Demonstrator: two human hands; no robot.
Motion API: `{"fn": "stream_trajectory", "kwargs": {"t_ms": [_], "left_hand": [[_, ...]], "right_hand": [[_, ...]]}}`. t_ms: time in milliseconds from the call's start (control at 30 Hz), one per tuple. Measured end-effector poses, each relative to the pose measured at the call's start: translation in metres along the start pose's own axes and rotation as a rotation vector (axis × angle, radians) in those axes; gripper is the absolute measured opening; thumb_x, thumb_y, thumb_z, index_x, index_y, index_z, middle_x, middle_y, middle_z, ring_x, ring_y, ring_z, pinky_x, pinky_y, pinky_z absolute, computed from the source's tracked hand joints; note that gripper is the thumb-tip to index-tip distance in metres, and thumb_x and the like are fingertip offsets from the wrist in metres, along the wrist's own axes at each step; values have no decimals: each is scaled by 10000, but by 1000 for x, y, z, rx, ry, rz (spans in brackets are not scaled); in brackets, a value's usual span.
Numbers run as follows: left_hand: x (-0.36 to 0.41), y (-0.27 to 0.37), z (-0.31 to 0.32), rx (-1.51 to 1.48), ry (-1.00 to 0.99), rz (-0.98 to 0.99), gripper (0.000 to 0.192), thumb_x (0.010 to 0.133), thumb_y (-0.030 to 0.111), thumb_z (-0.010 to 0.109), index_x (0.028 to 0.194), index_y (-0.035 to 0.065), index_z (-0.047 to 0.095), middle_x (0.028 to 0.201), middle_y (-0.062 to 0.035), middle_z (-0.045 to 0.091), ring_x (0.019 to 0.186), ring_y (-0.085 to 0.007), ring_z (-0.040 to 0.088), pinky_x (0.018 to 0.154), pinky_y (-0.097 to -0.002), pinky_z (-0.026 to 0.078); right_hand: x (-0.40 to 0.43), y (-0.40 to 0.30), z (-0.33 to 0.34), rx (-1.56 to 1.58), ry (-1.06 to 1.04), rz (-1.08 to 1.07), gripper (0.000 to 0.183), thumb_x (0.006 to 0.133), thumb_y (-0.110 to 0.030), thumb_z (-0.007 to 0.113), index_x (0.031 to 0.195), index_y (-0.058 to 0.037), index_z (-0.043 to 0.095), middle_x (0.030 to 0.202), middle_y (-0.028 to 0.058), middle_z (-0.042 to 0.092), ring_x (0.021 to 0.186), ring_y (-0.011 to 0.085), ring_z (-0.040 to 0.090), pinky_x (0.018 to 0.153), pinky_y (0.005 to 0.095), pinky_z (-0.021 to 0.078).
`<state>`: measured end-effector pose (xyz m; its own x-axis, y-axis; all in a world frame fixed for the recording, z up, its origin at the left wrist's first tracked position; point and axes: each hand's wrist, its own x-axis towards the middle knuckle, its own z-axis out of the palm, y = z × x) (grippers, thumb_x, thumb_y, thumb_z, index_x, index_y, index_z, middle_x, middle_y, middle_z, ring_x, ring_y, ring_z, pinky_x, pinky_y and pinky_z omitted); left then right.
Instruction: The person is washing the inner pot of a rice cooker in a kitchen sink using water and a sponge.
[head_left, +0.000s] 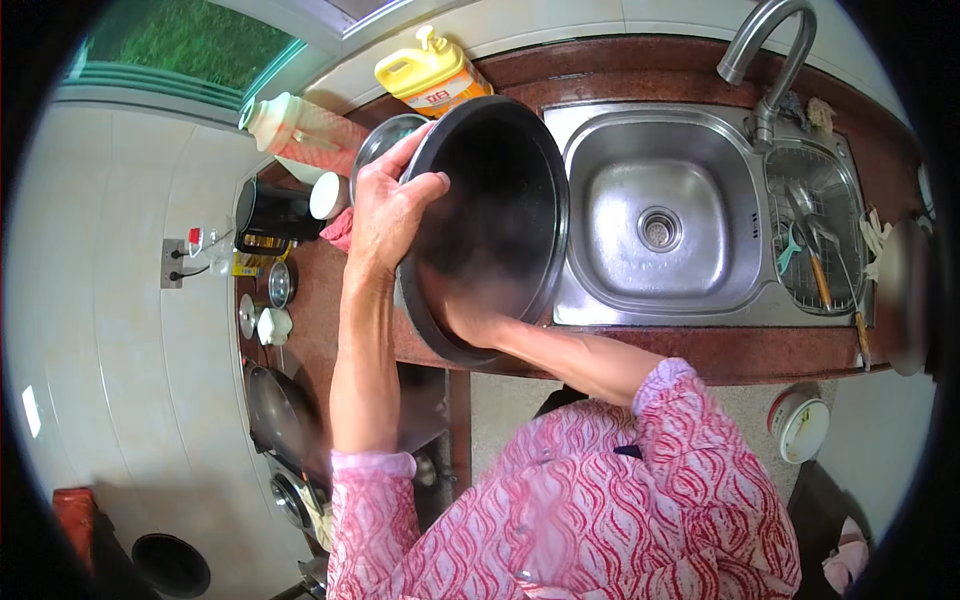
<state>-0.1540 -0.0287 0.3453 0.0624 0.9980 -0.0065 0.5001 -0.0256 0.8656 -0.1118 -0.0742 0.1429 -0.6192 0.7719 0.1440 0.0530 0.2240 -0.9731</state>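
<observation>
A large round black basin (510, 187) is tilted up on its side at the left of the sink, its mouth turned towards the right. My left hand (394, 202) grips its left rim, the thumb lying over the inner edge. Inside the lower part of the basin is my right hand (471, 321), its fingers lost in shadow and haze. Whether those fingers are closed on anything is hidden. Just right of the basin, the stainless steel sink bowl (675, 172) looks wet and holds no standing water.
A curved faucet (806, 45) rises behind the sink. The smaller bowl's wire basket (810, 165) holds a knife and a spatula. A yellow detergent jug (427, 71), a thermos (307, 135) and a black pitcher (274, 214) stand leftward. A wok (281, 405) sits below them.
</observation>
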Motion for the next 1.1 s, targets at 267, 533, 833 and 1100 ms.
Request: {"fn": "stream_trajectory", "kwargs": {"t_ms": [267,533,833,1100], "left_hand": [[9,-9,-10,91,-213,197,509,750,160,512,1227,-10,550,1208,-105,570,1157,-196,483,997,-300,334],[-2,-20,-13,36,-129,120,506,715,153,505,1187,-13,581,1223,-153,555,1187,-254,468,1024,-335,307],[2,-28,-3,34,-109,262,491,725,178,499,1170,-10,586,1184,-172,576,1135,-282,506,992,-335,339],[0,-29,-6,55,-152,278,499,789,259,521,1219,8,549,1190,-178,572,1138,-300,506,996,-353,334]], "right_hand": [[-2,57,-68,-1297,-254,56,524,795,-267,543,1295,-115,501,1408,167,375,1318,357,296,1061,518,216],[71,-46,7,615,565,-432,516,832,-169,530,1307,-19,396,1289,246,430,1187,354,423,1058,431,276],[46,128,9,-706,229,321,458,867,-170,438,1309,-50,416,1305,280,416,1080,410,526,855,464,485],[-2,-46,-59,-412,906,-505,440,784,7,520,1219,28,465,1084,249,500,1006,433,508,877,439,451]]}}
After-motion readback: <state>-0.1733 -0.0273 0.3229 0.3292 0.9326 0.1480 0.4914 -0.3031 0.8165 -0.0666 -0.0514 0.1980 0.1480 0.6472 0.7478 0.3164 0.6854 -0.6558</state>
